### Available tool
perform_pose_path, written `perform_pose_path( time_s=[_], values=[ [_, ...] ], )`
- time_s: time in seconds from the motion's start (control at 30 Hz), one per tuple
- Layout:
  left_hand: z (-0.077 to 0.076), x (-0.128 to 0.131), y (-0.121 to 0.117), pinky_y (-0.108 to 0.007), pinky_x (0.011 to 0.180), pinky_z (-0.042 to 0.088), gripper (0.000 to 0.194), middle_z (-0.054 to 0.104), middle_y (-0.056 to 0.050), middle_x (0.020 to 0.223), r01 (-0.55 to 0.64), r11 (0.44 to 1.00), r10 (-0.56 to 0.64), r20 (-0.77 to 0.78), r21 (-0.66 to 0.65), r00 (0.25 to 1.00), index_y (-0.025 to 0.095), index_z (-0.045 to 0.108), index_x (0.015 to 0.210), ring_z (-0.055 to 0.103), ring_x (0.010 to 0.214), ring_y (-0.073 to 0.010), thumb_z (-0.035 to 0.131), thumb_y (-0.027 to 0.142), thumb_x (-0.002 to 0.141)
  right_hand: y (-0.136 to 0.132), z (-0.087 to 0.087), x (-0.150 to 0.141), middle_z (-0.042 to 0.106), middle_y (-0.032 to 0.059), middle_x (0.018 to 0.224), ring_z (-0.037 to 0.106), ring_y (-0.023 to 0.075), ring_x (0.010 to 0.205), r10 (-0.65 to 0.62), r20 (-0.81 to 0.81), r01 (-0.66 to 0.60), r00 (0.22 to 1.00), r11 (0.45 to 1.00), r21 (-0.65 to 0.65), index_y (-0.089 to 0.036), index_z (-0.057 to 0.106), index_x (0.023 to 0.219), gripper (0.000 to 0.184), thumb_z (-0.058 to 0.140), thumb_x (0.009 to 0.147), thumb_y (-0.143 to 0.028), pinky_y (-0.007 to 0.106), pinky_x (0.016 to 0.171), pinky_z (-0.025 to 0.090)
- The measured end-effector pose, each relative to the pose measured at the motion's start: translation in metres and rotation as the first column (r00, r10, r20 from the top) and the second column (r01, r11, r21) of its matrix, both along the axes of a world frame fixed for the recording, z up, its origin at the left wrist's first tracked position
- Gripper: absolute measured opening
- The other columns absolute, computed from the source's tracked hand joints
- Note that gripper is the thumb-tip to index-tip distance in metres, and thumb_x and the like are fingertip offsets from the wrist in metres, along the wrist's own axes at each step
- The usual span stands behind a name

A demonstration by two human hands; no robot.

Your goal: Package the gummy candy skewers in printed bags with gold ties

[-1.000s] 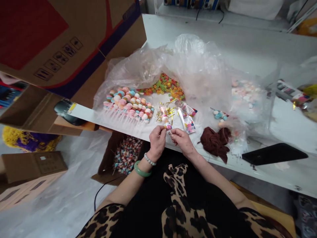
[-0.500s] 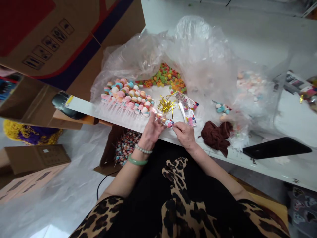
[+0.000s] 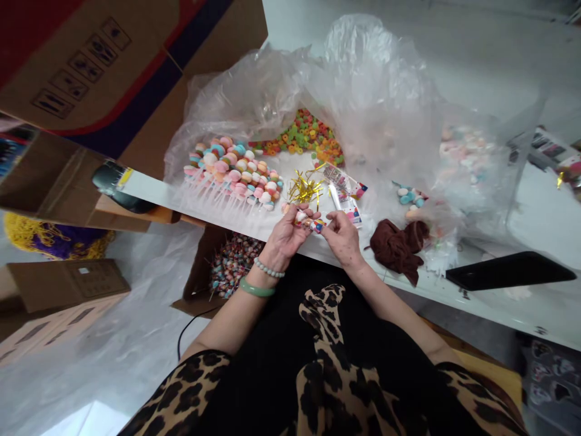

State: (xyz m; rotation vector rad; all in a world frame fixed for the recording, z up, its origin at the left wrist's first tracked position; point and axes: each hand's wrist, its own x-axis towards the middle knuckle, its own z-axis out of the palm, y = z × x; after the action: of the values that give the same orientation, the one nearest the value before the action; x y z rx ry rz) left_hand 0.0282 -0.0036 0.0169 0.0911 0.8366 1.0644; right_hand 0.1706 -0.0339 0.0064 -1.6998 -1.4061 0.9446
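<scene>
My left hand (image 3: pixel 287 233) is closed around a wrapped candy lollipop (image 3: pixel 305 220) in a clear printed sleeve, held level over the table's near edge. My right hand (image 3: pixel 343 234) pinches the sleeve's end right beside it. Just beyond the hands lie a bundle of gold twist ties (image 3: pixel 305 189) and a few printed sleeves (image 3: pixel 344 195). A row of pastel lollipops (image 3: pixel 235 172) lies to the left on clear plastic.
Colourful ring candies (image 3: pixel 300 137) sit on a big clear plastic sheet (image 3: pixel 363 91). A brown cloth (image 3: pixel 396 243) and a black phone (image 3: pixel 508 271) lie to the right. A carton of finished lollipops (image 3: pixel 232 266) stands below the white table (image 3: pixel 535 224). Large cardboard boxes (image 3: pixel 104 66) are at the left.
The lollipop went from upright between both hands to lying sideways in my left hand. Both hands moved slightly forward toward the gold ties, and the view tilted down.
</scene>
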Motion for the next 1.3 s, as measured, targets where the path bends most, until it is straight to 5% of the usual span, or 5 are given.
perform_pose_path(
  time_s=[0.53, 0.77, 1.0, 1.17, 1.3],
  values=[
    [-0.005, -0.017, 0.015, -0.028, 0.067, 0.056, 0.027, 0.058, 0.0, 0.063, -0.107, 0.993, 0.099, -0.16, -0.04, 0.982, 0.015, 0.059, 0.076, 0.059, 0.056, -0.0106, 0.059, 0.038, 0.091, -0.001, 0.009, 0.001, 0.059, -0.0002, 0.068, 0.053, 0.0149, 0.067, 0.21, -0.004, -0.209, 0.978, 0.977, 0.045, -0.022, 0.058, 0.066, 0.014, 0.057, 0.079, -0.027, 0.028, 0.064, 0.038],
    [-0.003, -0.005, 0.009, -0.031, 0.069, 0.056, 0.029, 0.066, -0.002, 0.072, -0.021, 1.0, 0.024, -0.165, 0.021, 0.986, 0.016, 0.06, 0.084, 0.068, 0.068, -0.0168, 0.065, 0.044, 0.086, 0.001, 0.007, -0.009, 0.059, -0.0044, 0.059, 0.047, 0.0093, 0.046, 0.037, -0.558, -0.254, 0.829, 0.914, -0.317, -0.02, 0.06, 0.074, 0.022, 0.07, 0.064, -0.038, 0.023, 0.046, 0.039],
    [-0.003, -0.004, 0.008, -0.033, 0.07, 0.054, 0.04, 0.064, -0.003, 0.076, 0.083, 0.993, -0.058, -0.272, 0.08, 0.96, 0.016, 0.059, 0.091, 0.065, 0.067, -0.0162, 0.063, 0.055, 0.083, -0.003, 0.001, -0.011, 0.06, -0.0032, 0.054, 0.046, 0.007, 0.039, -0.132, -0.689, -0.208, 0.712, 0.898, -0.388, -0.019, 0.061, 0.071, 0.024, 0.074, 0.063, -0.037, 0.019, 0.038, 0.033],
    [-0.008, 0.002, -0.015, -0.027, 0.064, 0.049, 0.049, 0.06, -0.002, 0.088, 0.087, 0.979, 0.096, -0.791, 0.185, 0.604, 0.019, 0.056, 0.103, 0.057, 0.069, -0.0128, 0.072, 0.055, 0.074, 0.005, -0.01, -0.014, 0.052, -0.006, 0.046, 0.041, 0.0091, 0.036, -0.177, -0.43, 0.069, 0.885, 0.964, -0.256, -0.021, 0.059, 0.064, 0.015, 0.065, 0.069, -0.034, 0.022, 0.037, 0.032],
    [-0.012, 0.005, -0.034, -0.024, 0.064, 0.043, 0.037, 0.058, 0.0, 0.085, 0.358, 0.848, 0.285, -0.905, 0.391, 0.315, 0.019, 0.06, 0.09, 0.051, 0.067, -0.0105, 0.079, 0.043, 0.07, 0.008, -0.012, -0.01, 0.051, -0.0064, 0.046, 0.046, 0.0114, 0.04, -0.122, -0.26, 0.08, 0.958, 0.982, -0.169, -0.022, 0.058, 0.063, 0.011, 0.058, 0.072, -0.027, 0.024, 0.043, 0.036]
  ],
)
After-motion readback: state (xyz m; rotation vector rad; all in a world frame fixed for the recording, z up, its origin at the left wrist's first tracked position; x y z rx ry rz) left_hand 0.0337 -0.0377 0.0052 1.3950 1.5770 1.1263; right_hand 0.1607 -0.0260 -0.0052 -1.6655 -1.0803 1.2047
